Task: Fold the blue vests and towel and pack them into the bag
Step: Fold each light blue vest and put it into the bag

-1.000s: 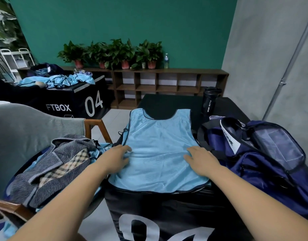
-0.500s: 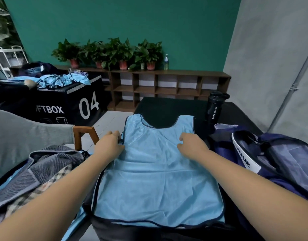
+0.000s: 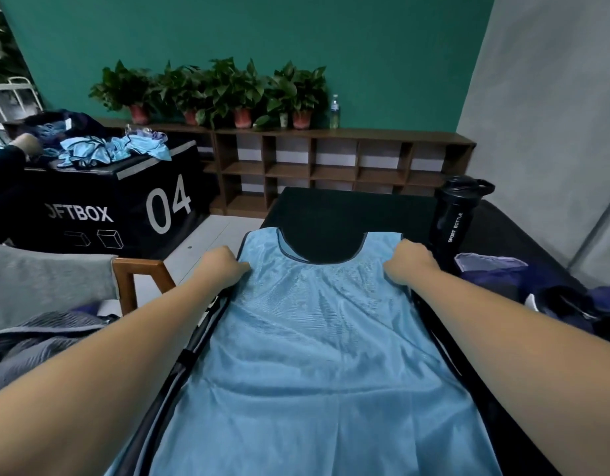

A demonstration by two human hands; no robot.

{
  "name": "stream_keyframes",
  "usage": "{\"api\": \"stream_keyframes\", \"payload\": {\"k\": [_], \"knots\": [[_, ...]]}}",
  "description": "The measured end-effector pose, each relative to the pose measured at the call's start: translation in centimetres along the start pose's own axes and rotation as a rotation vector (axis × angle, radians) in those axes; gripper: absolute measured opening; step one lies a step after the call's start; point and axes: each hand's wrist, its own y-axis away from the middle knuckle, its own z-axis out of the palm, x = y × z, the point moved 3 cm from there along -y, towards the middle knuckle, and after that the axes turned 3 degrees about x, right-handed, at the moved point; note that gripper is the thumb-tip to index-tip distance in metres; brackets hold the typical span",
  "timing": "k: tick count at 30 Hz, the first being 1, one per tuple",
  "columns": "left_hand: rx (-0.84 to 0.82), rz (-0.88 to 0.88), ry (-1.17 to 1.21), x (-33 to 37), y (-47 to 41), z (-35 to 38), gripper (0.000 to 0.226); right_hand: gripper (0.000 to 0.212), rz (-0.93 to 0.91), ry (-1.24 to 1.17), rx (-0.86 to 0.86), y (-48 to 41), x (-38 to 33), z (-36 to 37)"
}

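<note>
A light blue mesh vest (image 3: 317, 338) lies flat on the black box top (image 3: 348, 211), neck opening pointing away from me. My left hand (image 3: 223, 266) grips the vest's left shoulder strap with curled fingers. My right hand (image 3: 408, 262) grips the right shoulder strap the same way. The navy bag (image 3: 568, 304) lies at the right edge, partly cut off. A grey striped towel (image 3: 39, 341) sits on the chair at my lower left.
A black sport bottle (image 3: 456, 214) stands just beyond my right hand. A wooden chair arm (image 3: 135, 280) is at the left. A second black box marked 04 (image 3: 125, 207) with a heap of blue vests (image 3: 114, 151) stands at far left. Shelving with potted plants lines the green wall.
Both hands slid forward from the vest's middle to its shoulder straps and curled onto them. My view moved closer and lower over the vest.
</note>
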Motion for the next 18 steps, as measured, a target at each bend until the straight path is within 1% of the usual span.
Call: {"api": "stream_keyframes", "payload": {"k": [2, 4, 5, 7, 9, 13, 15, 16, 17, 18], "knots": [[-0.009, -0.047, 0.044, 0.1, -1.7, 0.6, 0.042, 0.036, 0.056, -0.049, -0.005, -1.7, 0.8, 0.4], [-0.02, -0.096, 0.113, 0.0, -3.1, 0.9, 0.036, 0.022, 0.089, -0.1, -0.003, -3.3, 1.5, 0.9], [-0.022, -0.125, 0.164, 0.0, -3.7, 1.1, 0.031, 0.019, 0.105, -0.12, 0.001, -4.0, 1.8, 1.1], [-0.019, -0.164, 0.284, 0.2, -5.1, 1.3, 0.021, 0.02, 0.14, -0.151, 0.011, -5.2, 2.3, 1.4], [-0.012, -0.177, 0.406, 0.5, -6.1, 1.5, 0.021, 0.022, 0.168, -0.181, 0.026, -6.0, 2.6, 1.5], [-0.015, -0.18, 0.557, 1.1, -7.8, 2.5, 0.02, 0.01, 0.17, -0.204, 0.109, -7.8, 3.0, 1.2], [-0.038, -0.186, 0.541, 1.0, -8.2, 3.0, 0.022, 0.005, 0.174, -0.183, 0.135, -8.3, 3.2, 1.2], [-0.047, -0.189, 0.502, 1.0, -8.3, 3.1, 0.026, 0.004, 0.178, -0.175, 0.136, -8.5, 3.2, 1.3], [-0.048, -0.183, 0.456, 1.1, -8.5, 3.2, 0.032, 0.007, 0.18, -0.182, 0.138, -8.8, 3.1, 1.5], [-0.042, -0.165, 0.396, 1.3, -8.6, 3.3, 0.036, 0.016, 0.178, -0.196, 0.144, -9.1, 2.9, 1.8]]}}
